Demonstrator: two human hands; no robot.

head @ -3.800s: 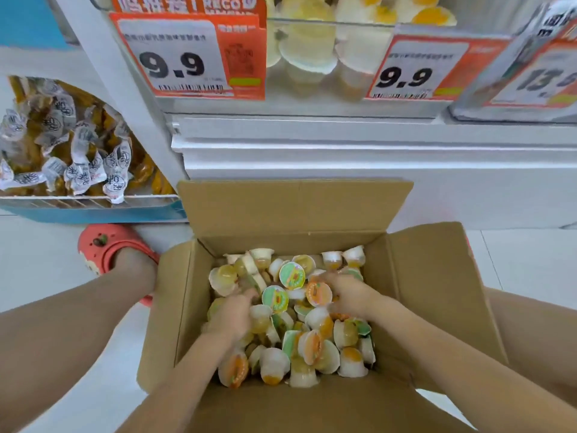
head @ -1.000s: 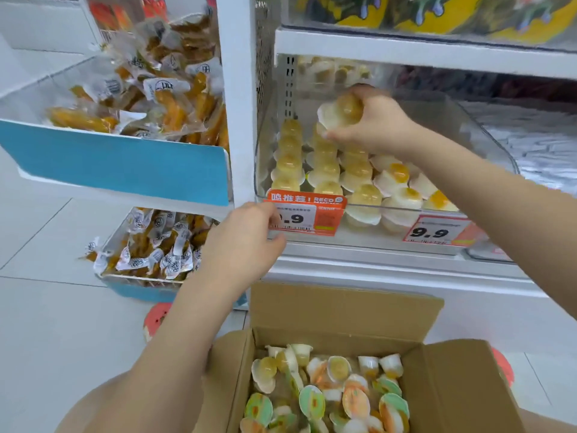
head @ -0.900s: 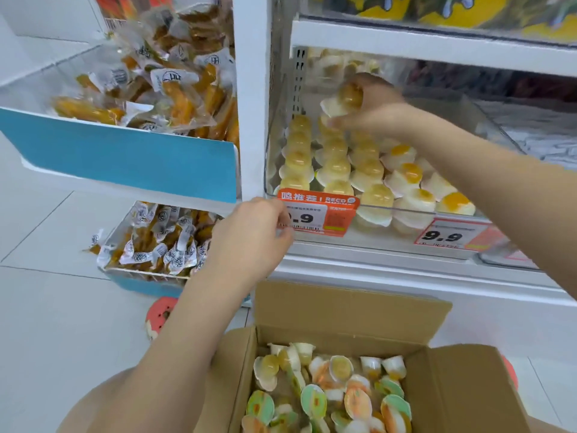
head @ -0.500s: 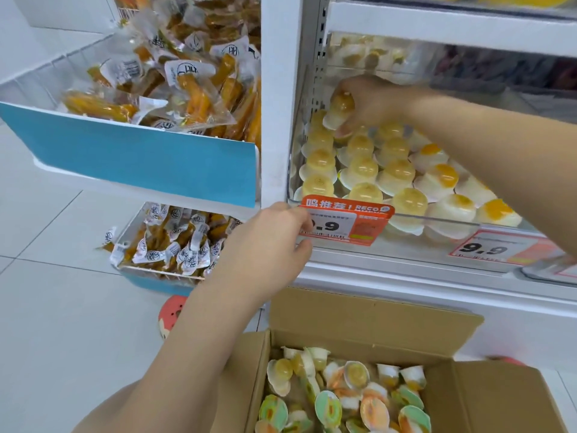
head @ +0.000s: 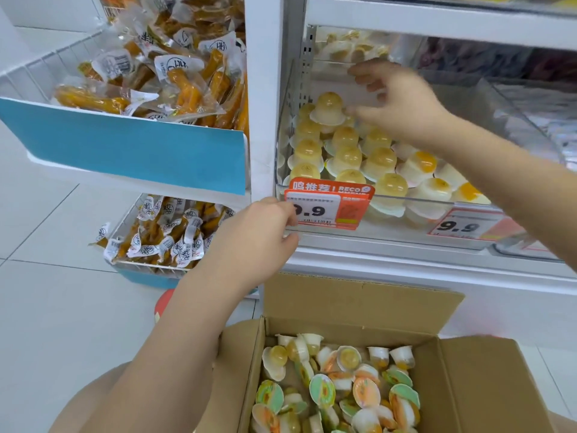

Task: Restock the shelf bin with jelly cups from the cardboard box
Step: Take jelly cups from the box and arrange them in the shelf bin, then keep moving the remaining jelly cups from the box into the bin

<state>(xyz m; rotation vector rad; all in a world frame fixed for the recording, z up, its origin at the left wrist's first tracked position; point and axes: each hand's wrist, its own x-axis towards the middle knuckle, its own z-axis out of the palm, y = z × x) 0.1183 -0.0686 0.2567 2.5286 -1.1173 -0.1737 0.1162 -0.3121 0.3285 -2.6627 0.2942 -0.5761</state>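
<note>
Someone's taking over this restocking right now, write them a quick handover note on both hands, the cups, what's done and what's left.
Right hand: open, fingers spread beside the top jelly cup, which sits upside down on the stacked rows at the back left of the clear shelf bin.
Left hand: fingers curled at the bin's front left corner, by the price tag; whether it grips the edge is unclear.
Done: several rows of cups in the bin.
Left: many cups remain loose in the cardboard box; the bin's right side is only one layer.
</note>
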